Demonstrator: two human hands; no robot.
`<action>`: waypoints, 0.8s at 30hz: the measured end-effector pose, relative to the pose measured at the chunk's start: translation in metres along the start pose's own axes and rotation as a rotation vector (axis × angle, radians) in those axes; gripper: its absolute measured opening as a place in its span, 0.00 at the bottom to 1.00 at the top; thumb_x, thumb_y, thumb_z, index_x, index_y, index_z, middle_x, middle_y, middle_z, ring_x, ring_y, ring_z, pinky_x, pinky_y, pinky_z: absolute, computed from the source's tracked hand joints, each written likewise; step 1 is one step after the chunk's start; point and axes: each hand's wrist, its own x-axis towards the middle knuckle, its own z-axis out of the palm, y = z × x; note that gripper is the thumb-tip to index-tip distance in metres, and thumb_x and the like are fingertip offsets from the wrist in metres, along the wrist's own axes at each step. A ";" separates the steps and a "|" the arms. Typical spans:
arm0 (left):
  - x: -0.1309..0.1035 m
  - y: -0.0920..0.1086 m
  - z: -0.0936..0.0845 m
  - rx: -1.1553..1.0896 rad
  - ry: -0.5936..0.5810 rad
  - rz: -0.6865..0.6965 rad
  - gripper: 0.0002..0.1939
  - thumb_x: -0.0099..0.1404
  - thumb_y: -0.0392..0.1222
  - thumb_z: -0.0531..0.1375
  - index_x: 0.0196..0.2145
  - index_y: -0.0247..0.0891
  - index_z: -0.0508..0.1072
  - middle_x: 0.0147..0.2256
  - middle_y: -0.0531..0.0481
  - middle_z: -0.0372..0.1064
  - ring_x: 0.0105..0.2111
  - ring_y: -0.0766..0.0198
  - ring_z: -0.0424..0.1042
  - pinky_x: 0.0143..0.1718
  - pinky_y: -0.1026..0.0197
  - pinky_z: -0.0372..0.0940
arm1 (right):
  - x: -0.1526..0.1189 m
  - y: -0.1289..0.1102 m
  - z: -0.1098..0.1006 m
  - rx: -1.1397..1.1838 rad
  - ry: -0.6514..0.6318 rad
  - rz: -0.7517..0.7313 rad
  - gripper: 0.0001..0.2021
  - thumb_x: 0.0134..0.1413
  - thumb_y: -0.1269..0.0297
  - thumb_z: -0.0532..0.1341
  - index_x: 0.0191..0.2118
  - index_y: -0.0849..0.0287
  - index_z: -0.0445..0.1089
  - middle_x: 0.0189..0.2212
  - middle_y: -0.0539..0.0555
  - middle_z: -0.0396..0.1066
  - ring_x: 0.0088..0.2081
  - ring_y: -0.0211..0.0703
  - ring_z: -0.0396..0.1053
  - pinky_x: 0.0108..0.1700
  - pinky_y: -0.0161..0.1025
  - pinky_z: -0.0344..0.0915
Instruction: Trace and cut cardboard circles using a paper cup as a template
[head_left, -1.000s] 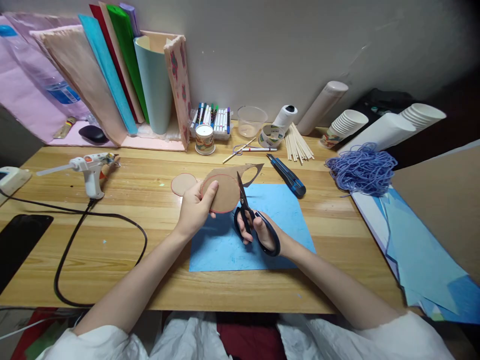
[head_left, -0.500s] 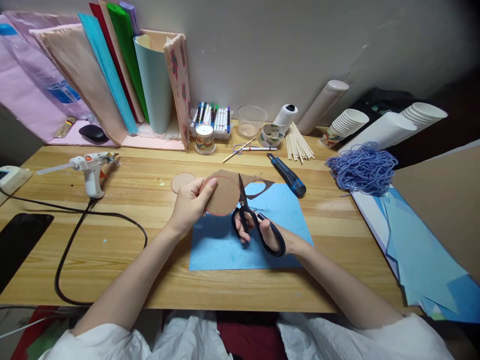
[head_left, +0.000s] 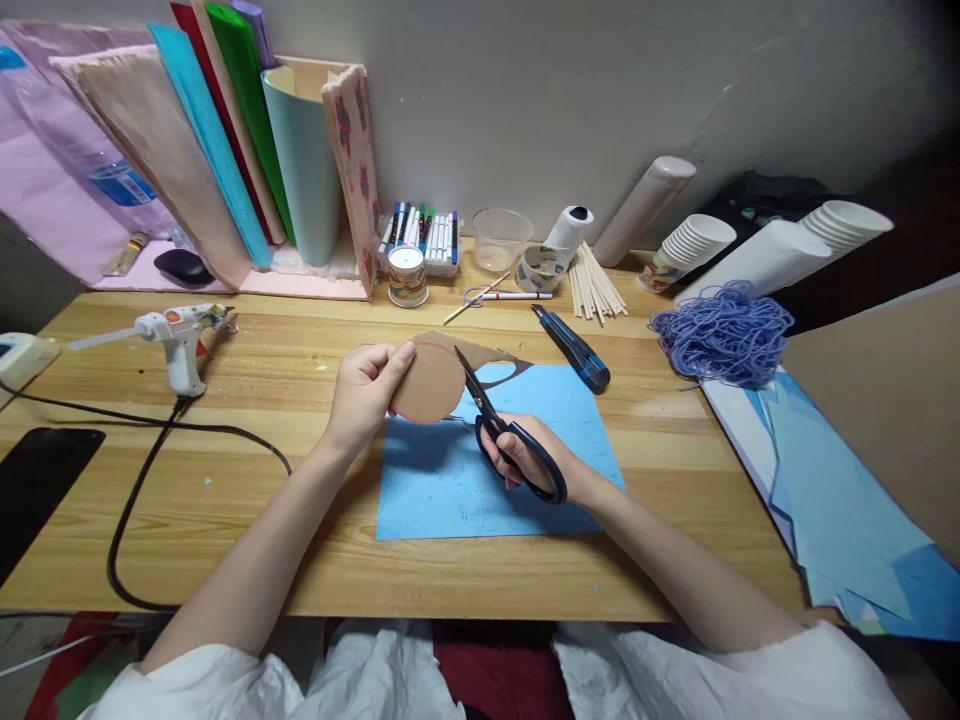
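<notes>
Pinched between the thumb and fingers of my left hand [head_left: 367, 392] is a round brown cardboard disc [head_left: 431, 384] with a red outline. My right hand [head_left: 521, 450] is wrapped round the handles of black scissors [head_left: 484, 400]. Their blades point up and left, close to the disc's right edge, and look nearly closed. Beneath both hands lies a blue sheet [head_left: 450, 500]. Behind the disc is a brown cardboard scrap [head_left: 480, 350] with a round hole cut in it. A second disc is mostly hidden behind my left hand.
A box cutter [head_left: 571, 348] lies right of the scrap. Farther back are markers [head_left: 420, 235], a paper cup [head_left: 407, 277], wooden sticks [head_left: 595, 285] and purple cord [head_left: 721, 333]. A glue gun [head_left: 180, 345], its black cable and a phone [head_left: 46, 490] are at the left.
My left hand has moved slightly left and up with the disc, now covering most of the second disc. The scissors have tilted left and their blades have drawn together, with my right fingers curled tighter.
</notes>
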 end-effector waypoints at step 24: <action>-0.024 0.010 0.024 -0.245 -0.442 -0.199 0.17 0.64 0.51 0.56 0.27 0.33 0.69 0.15 0.53 0.66 0.12 0.72 0.61 0.14 0.69 0.57 | 0.005 0.024 0.015 0.115 0.009 -0.073 0.34 0.46 0.27 0.45 0.30 0.59 0.59 0.17 0.45 0.54 0.18 0.32 0.54 0.23 0.34 0.62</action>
